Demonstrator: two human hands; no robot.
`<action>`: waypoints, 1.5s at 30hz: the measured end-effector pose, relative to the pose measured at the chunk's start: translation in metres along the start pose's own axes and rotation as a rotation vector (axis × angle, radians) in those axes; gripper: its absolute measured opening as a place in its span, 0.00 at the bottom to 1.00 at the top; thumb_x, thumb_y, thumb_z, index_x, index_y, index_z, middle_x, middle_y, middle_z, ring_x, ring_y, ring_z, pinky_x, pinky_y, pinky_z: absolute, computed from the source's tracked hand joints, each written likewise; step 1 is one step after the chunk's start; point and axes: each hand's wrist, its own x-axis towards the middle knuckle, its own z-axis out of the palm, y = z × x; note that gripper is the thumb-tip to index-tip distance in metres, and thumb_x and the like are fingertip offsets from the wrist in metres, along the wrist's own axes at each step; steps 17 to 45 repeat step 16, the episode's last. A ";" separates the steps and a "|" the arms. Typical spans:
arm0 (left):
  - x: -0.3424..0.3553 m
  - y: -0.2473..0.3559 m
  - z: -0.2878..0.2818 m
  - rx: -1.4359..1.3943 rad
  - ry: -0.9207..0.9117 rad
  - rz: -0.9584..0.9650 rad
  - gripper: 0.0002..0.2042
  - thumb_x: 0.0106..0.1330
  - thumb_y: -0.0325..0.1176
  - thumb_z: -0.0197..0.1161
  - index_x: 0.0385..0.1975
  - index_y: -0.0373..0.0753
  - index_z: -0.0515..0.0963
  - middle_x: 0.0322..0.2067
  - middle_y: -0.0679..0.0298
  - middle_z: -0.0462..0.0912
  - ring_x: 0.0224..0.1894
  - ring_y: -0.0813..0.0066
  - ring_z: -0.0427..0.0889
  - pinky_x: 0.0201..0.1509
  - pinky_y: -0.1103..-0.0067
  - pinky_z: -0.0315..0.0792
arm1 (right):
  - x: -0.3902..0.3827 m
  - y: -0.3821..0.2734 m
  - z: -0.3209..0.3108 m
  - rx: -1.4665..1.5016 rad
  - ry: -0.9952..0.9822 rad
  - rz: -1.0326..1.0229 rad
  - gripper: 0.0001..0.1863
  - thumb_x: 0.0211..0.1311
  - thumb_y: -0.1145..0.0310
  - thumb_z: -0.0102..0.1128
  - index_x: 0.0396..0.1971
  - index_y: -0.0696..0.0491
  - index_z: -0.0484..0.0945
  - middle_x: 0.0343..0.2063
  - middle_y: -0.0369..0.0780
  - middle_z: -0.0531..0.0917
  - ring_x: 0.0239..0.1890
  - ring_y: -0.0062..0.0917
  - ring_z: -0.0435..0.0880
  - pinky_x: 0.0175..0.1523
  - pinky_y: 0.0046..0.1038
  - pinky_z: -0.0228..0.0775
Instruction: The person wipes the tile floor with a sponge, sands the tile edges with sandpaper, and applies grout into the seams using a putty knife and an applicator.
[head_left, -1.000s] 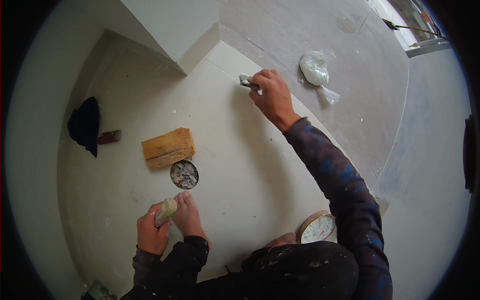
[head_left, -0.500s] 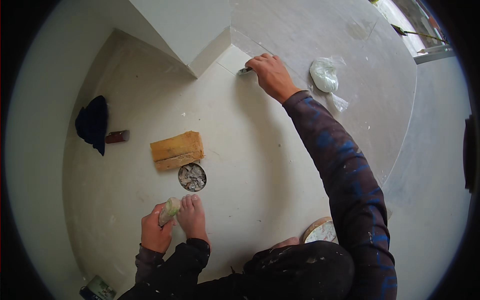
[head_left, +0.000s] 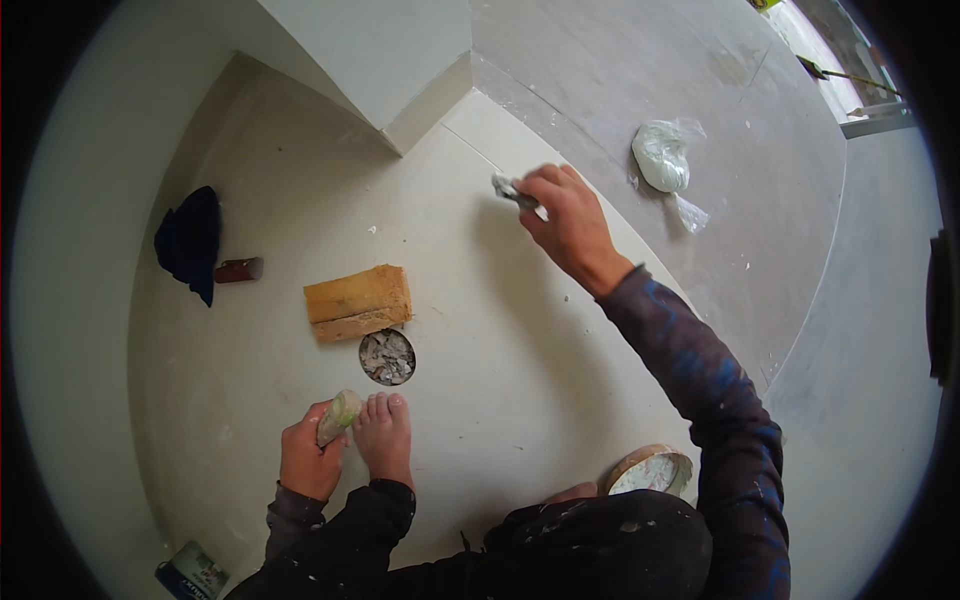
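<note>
My right hand (head_left: 575, 232) is raised over the pale floor, right of the wall corner. Its fingers are closed on a small flat grey scraper (head_left: 512, 190) with whitish paste at its tip. Down at the lower left, my left hand (head_left: 310, 456) wraps round a stubby, whitish cylinder with a greenish rounded end (head_left: 341, 414); its exact kind does not show. That hand is beside my bare foot (head_left: 383, 432). A round tub of white paste (head_left: 655, 470) stands by my right knee, partly hidden by it.
A round hole filled with rubble (head_left: 387, 357) lies beyond my foot, with a yellowish block (head_left: 358, 303) at its edge. Farther left are a dark blue cloth (head_left: 190, 245) and a brown cylinder (head_left: 239, 270). A knotted plastic bag of white material (head_left: 662, 158) sits at the upper right. A wall corner (head_left: 425, 105) juts in.
My right hand has drawn back from near the wall corner, toward me and slightly right, with the scraper still in it. My left hand has barely moved.
</note>
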 end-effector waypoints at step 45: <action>0.009 0.008 0.011 -0.014 -0.063 -0.028 0.17 0.64 0.20 0.60 0.53 0.32 0.80 0.33 0.56 0.88 0.31 0.67 0.89 0.40 0.75 0.80 | 0.115 0.049 0.032 -0.274 -0.016 -0.222 0.11 0.63 0.77 0.57 0.40 0.51 0.86 0.41 0.39 0.87 0.48 0.38 0.82 0.51 0.38 0.69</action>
